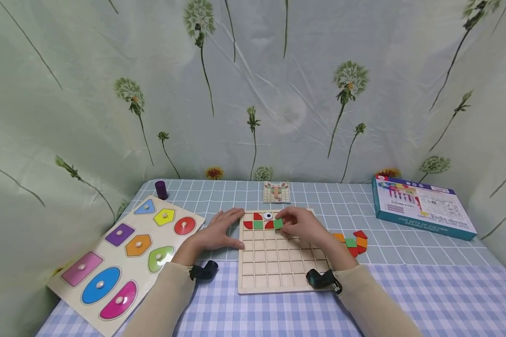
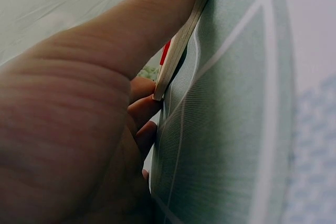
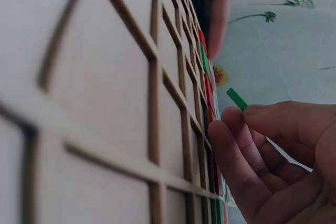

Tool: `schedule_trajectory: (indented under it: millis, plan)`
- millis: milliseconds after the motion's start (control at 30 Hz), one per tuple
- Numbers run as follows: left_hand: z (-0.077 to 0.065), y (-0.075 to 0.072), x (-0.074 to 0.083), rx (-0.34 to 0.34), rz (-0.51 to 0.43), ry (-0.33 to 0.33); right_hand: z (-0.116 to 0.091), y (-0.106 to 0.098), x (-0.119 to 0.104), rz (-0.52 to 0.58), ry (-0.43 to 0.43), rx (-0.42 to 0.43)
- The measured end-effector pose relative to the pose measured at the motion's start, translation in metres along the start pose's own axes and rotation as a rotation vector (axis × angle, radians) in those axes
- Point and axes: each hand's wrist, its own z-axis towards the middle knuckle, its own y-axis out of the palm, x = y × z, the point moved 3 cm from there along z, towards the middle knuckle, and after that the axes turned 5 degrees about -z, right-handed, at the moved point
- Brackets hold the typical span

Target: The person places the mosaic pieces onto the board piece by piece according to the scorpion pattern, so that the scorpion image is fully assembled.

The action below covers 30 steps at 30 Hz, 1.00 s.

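Observation:
A wooden grid board (image 1: 263,267) lies on the table, with red and green pieces and a white eye tile (image 1: 268,216) in its far rows. My right hand (image 1: 300,225) is over the board's far part, pinching a green square tile (image 3: 237,99) between thumb and finger. In the right wrist view that tile is tilted and apart from the grid. My left hand (image 1: 219,230) rests along the board's left edge, thumb and fingers extended, touching the rim. Red, orange and green pieces (image 1: 351,242) lie just right of the board, partly behind the right forearm.
A pattern card (image 1: 276,192) lies behind the board. To the left is a knobbed shape puzzle (image 1: 142,222) with colourful pieces, and a purple cylinder (image 1: 161,190) stands beyond it. At the back right lies a flat game box (image 1: 421,206). A dandelion-print curtain (image 1: 286,117) hangs behind.

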Motion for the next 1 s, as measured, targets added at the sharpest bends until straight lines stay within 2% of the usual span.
schedule_trajectory:
  millis: [300,1000]
  plan:
    - [-0.001,0.000,0.000,0.003,0.002,0.001,0.000,0.012,-0.004,0.008,-0.033,-0.021]
    - [0.000,0.001,0.000,-0.002,-0.004,-0.016,-0.002,0.023,-0.006,-0.084,-0.058,-0.003]
